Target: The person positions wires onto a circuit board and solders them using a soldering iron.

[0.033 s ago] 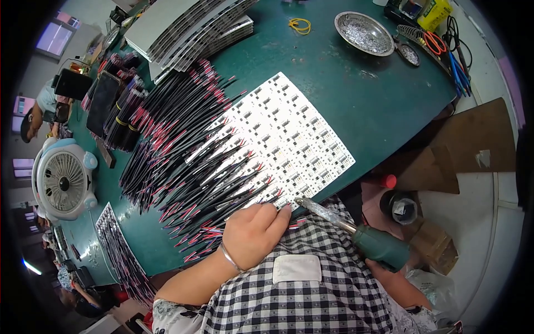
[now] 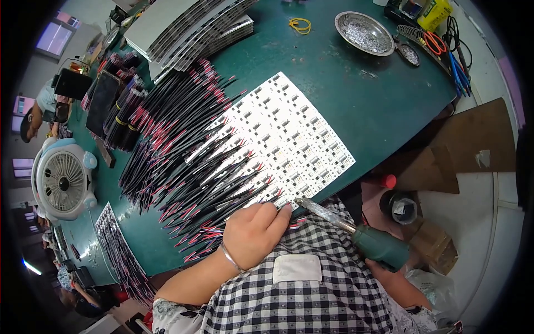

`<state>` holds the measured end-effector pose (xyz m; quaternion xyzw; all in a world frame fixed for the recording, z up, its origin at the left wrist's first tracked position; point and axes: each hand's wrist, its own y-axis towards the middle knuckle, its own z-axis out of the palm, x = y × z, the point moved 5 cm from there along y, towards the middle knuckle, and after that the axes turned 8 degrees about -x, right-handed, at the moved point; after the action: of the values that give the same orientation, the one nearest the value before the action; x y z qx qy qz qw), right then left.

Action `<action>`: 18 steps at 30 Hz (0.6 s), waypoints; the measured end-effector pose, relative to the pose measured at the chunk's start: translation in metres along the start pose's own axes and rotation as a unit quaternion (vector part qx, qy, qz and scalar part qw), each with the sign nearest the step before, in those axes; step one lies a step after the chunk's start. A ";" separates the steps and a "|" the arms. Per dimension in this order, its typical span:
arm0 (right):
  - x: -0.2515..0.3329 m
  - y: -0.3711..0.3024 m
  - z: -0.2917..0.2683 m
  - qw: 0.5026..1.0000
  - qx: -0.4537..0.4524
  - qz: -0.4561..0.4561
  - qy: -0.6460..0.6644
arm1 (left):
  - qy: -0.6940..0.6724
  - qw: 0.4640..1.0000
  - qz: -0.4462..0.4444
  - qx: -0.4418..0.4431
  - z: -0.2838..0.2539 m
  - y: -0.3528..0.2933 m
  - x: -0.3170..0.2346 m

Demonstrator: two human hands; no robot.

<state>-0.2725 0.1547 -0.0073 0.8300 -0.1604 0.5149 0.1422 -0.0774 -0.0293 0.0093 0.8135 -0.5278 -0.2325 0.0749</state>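
A white circuit board panel (image 2: 311, 136) with rows of small dark parts lies at a slant near the table's front edge. Black wires (image 2: 178, 119) with red ends cover its left side in a dense row. Over the panel's near corner my left hand (image 2: 255, 231) is closed, fingertips pressed together at the board's edge; what they pinch is hidden. My right hand (image 2: 384, 273), mostly hidden behind the handle, grips a soldering iron (image 2: 381, 246) with a thick dark green body. The iron's tip meets the panel's near corner, just right of my left fingertips.
On the green table (image 2: 384, 111) stand a metal dish (image 2: 364, 34) of silvery bits, a yellow band (image 2: 300, 25), stacked panels (image 2: 189, 30) and a fan (image 2: 64, 178). A second wired panel (image 2: 119, 250) lies at left. Cardboard (image 2: 478, 136) and a box (image 2: 436, 245) are at right. Other people sit far left.
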 end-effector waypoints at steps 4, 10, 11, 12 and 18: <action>0.001 0.004 0.001 0.999 0.001 0.000 0.032 | 0.002 1.000 -0.006 0.009 0.001 0.002 -0.001; 0.004 0.006 0.004 0.997 0.029 -0.060 -0.043 | 0.017 1.000 -0.013 0.020 0.003 0.000 0.000; 0.004 0.005 0.004 0.997 0.022 -0.063 -0.048 | 0.015 1.000 -0.013 0.018 0.004 0.000 0.000; 0.005 0.005 0.003 0.996 0.015 -0.066 -0.052 | 0.013 1.000 -0.012 0.016 0.004 0.000 0.000; -0.004 0.002 0.006 0.998 0.025 0.000 0.066 | 0.009 1.000 -0.016 0.017 0.004 0.001 -0.001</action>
<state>-0.2701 0.1507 -0.0129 0.7978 -0.1377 0.5721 0.1314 -0.0801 -0.0286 0.0060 0.8250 -0.5178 -0.2175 0.0621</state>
